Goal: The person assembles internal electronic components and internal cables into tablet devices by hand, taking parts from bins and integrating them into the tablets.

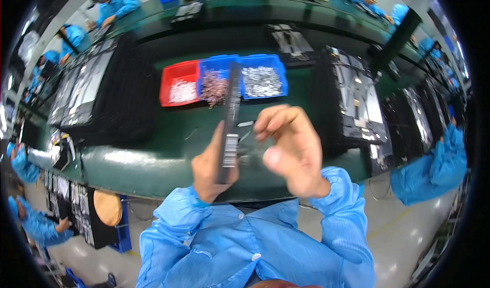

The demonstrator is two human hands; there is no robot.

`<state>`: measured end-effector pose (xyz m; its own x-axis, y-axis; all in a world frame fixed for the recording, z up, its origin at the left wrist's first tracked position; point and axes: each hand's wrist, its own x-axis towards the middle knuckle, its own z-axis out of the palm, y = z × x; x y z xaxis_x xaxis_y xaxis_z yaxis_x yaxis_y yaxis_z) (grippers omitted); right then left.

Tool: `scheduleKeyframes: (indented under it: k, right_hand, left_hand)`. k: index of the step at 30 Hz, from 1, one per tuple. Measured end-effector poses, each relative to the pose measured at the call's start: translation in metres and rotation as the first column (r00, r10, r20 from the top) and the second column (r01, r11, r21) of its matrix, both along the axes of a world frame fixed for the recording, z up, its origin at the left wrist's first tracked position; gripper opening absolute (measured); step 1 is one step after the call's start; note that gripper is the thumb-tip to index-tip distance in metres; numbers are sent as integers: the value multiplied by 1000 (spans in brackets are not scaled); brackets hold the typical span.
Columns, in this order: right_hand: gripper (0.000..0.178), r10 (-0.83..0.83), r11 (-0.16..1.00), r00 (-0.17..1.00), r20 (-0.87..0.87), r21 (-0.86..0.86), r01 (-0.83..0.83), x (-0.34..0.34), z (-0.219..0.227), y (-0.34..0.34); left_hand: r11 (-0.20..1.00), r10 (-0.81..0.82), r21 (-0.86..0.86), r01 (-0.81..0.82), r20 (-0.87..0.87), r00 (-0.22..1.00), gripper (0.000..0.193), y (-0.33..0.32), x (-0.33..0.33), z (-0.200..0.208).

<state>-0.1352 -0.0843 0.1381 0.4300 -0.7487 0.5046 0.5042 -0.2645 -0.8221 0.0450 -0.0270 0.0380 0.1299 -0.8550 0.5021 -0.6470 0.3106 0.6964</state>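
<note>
One left hand [206, 168] grips a flat black panel [232, 119], edge-on above the green desk [127, 158]; the right hand [296, 150], loosely curled, shows nothing held. A one-handed slip could tip the panel into the blue plastic bin [284, 85], scattering silvery parts [261, 82].

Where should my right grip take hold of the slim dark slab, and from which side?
Probably by the upper half of the slim dark slab, coming from the right. It stands narrow edge up, looking slim enough to pinch; the left grip wraps its lower part, and the right grip is already on its right.
</note>
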Motion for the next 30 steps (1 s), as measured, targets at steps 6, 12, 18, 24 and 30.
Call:
scheduleKeyframes:
  k: [6,12,18,24,30]
  right_hand:
    - [55,-272,962,731,-626,-197,189,-71,18,7]
    - [53,-293,902,825,-483,146,405,-101,19,25]
    - [48,-648,651,606,-461,78,755,-190,42,-28]
    - [47,-627,567,552,-550,163,807,-244,23,-69]
    - [42,-561,637,504,-657,47,770,-243,28,-74]
  left_hand:
    - [913,-103,120,390,-857,504,44,7,2,74]
    - [567,-231,167,807,-908,350,78,-20,-9,85]
    - [643,-196,419,642,-720,666,57,-35,9,49]
    - [789,-192,424,445,-518,834,39,-38,27,6]
    - [813,-119,449,371,-496,860,35,-33,54,4]
